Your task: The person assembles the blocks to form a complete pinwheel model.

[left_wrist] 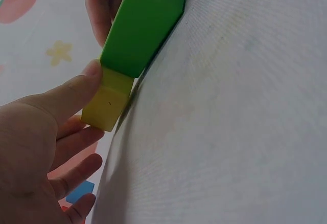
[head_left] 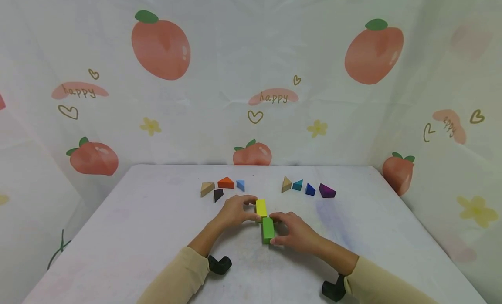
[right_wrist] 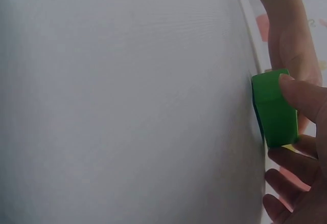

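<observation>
A yellow block (head_left: pixel 260 207) stands near the middle of the table, and my left hand (head_left: pixel 236 211) pinches it between thumb and fingers. Directly in front of it, end against end, is a green block (head_left: pixel 268 230). My right hand (head_left: pixel 295 231) grips the green block, its thumb at the near end and fingers at the far end. In the left wrist view the yellow block (left_wrist: pixel 107 101) touches the green block (left_wrist: pixel 144 27). From the right wrist the green block (right_wrist: pixel 276 109) hides most of the yellow one.
Behind my left hand lie an orange block (head_left: pixel 225 183), a light blue block (head_left: pixel 241 185), a wooden block (head_left: pixel 207 189) and a black block (head_left: pixel 218 195). Further right are another wooden block (head_left: pixel 286 184), a teal block (head_left: pixel 297 185), a dark blue block (head_left: pixel 310 189) and a purple block (head_left: pixel 327 190).
</observation>
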`<state>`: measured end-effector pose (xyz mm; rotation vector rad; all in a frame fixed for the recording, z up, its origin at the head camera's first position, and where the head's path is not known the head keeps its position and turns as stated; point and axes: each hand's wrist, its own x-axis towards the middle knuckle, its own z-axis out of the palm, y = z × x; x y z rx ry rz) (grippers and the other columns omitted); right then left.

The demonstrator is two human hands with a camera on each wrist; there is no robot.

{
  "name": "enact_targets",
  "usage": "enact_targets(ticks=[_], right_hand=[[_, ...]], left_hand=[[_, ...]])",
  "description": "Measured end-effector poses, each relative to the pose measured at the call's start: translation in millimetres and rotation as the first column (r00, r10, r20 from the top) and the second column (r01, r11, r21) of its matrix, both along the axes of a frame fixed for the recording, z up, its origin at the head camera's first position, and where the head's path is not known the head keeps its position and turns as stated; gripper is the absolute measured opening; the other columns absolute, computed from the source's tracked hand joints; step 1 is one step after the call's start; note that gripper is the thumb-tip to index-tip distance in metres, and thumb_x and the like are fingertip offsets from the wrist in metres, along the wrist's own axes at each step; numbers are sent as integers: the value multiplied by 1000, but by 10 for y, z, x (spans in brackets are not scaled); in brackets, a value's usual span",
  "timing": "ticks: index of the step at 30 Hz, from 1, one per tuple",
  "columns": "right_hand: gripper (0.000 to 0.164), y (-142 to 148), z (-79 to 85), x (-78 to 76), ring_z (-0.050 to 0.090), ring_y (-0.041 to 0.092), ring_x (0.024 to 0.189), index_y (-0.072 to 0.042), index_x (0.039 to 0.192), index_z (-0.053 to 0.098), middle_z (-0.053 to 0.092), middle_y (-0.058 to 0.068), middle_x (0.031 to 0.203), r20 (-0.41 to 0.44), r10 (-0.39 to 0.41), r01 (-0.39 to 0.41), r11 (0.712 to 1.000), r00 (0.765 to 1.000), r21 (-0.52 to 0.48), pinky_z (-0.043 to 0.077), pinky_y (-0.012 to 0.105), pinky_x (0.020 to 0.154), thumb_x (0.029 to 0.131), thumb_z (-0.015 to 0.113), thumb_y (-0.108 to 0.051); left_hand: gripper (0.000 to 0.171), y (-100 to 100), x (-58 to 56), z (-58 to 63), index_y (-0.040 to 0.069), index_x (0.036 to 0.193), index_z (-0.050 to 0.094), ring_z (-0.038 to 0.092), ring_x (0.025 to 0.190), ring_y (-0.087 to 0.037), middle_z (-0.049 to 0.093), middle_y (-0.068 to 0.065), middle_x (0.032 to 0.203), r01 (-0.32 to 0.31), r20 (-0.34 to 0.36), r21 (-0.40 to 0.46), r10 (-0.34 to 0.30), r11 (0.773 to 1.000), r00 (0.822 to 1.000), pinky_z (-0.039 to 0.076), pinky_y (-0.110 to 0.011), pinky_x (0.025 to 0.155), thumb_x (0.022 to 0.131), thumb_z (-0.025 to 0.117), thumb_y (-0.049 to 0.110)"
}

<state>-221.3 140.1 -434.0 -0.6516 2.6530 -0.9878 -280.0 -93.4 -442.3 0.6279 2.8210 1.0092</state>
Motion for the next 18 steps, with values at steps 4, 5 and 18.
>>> enact_targets(ticks=[4,5,18], right_hand=[[64,-1,-10,-5,51,22,113,-13,136,54,58,2,126,-5,-6,6,1000,1000,0,47,45,96,81,80,-35],[64,-1,-15,-6,51,23,113,-13,136,54,58,2,126,-6,-6,6,1000,1000,1,47,46,96,81,80,-35],[70,-21,-46,11,50,25,117,-13,141,51,56,5,129,5,-34,34,999,999,-3,46,49,96,82,79,-37]], left_hand=[[64,5,8,-10,14,131,62,56,108,-20,66,1,118,12,-2,2,-12,1000,1000,44,-44,94,76,82,41],[64,5,11,-11,14,131,62,56,108,-20,66,1,118,12,-3,2,-12,1000,1000,44,-44,95,76,82,41],[57,-42,30,65,13,138,57,53,121,-22,63,2,128,66,89,46,-70,997,994,40,-46,102,87,74,34]])
